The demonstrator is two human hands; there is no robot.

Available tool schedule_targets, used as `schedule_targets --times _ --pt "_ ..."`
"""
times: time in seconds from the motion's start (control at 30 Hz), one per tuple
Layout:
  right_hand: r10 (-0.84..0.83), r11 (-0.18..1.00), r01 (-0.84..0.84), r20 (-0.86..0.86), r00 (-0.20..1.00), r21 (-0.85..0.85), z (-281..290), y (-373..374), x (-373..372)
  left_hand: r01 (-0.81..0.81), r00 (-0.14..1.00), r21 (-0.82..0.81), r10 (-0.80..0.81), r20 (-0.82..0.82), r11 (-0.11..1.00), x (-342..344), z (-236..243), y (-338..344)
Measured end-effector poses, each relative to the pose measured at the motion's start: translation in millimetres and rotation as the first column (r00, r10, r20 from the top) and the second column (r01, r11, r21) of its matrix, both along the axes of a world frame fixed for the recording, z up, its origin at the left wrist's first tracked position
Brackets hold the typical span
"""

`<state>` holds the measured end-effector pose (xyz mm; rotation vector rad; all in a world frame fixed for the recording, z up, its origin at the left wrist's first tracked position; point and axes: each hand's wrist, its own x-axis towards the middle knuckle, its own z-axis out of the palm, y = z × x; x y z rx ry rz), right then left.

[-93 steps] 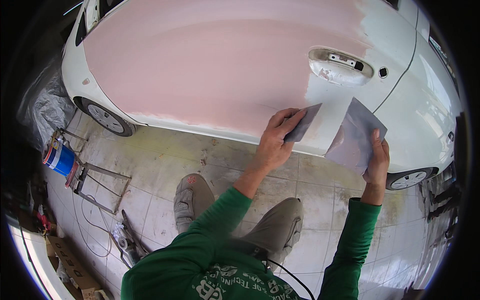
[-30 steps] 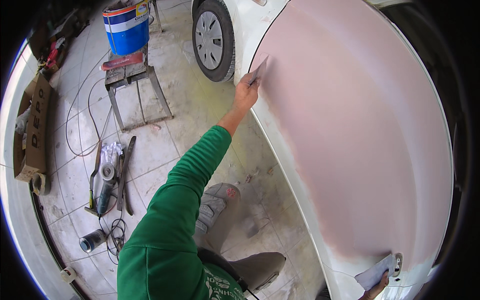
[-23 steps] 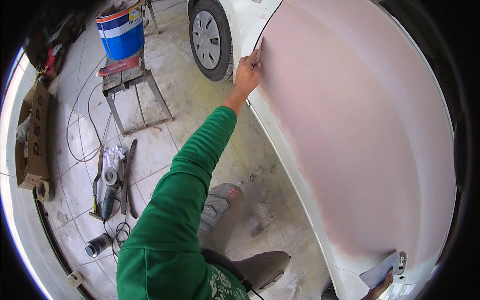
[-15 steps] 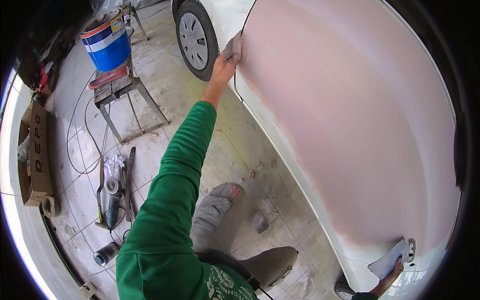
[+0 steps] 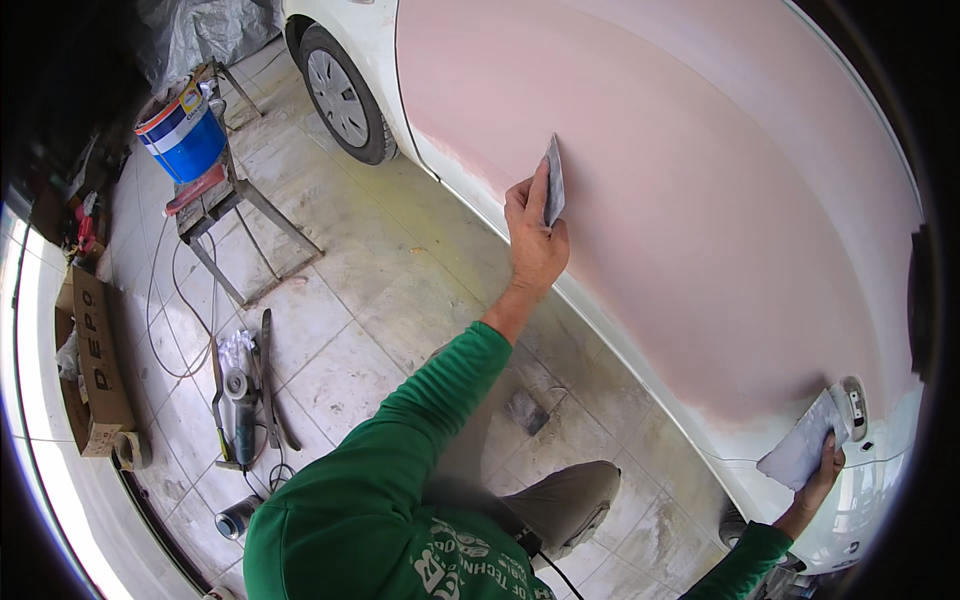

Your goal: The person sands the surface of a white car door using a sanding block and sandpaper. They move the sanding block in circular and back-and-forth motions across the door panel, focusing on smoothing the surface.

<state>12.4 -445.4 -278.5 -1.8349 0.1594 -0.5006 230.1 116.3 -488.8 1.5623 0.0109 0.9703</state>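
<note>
My left hand point(image 5: 537, 235) grips a thin, flat grey piece point(image 5: 554, 185), fingers closed along one side. It is held edge-on over the lower middle of the white car's door panel point(image 5: 680, 200), which is coated in a dull pink layer. Whether the piece touches the panel I cannot tell. At the lower right, my right hand point(image 5: 822, 478) holds a pale grey flat sheet point(image 5: 803, 440) against the door's rear end. Just beside that sheet is the handle recess point(image 5: 855, 408).
A car wheel point(image 5: 340, 95) stands beyond the door. To the left, a metal stand point(image 5: 240, 190) bears a blue tub point(image 5: 190, 145) and a red block point(image 5: 195, 190). An angle grinder point(image 5: 241, 400), cords and a cardboard box point(image 5: 105, 360) lie on the tiled floor. A dark grey block point(image 5: 527, 410) is near my knees.
My left hand has come back from the door's far edge toward the middle, still with the grey piece. In the picture, my right hand and its sheet sit higher; the whole view has shifted.
</note>
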Motion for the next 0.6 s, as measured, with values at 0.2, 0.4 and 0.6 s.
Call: schedule_targets --times 0.2,0.4,0.6 --pt "-0.025 0.999 0.023 0.082 0.996 0.028 3 15 0 0.041 0.999 0.045 -0.042 0.022 0.998 -60 12 -140" --pt "0.000 0.992 -0.019 0.148 0.989 0.128 0 38 9 0.031 0.999 0.100 -0.029 -0.019 0.995 -115 23 -249" --pt "0.009 0.982 -0.034 0.135 0.991 0.185 10 51 3 0.081 0.994 0.206 -0.063 -0.091 0.975 -165 19 -352"
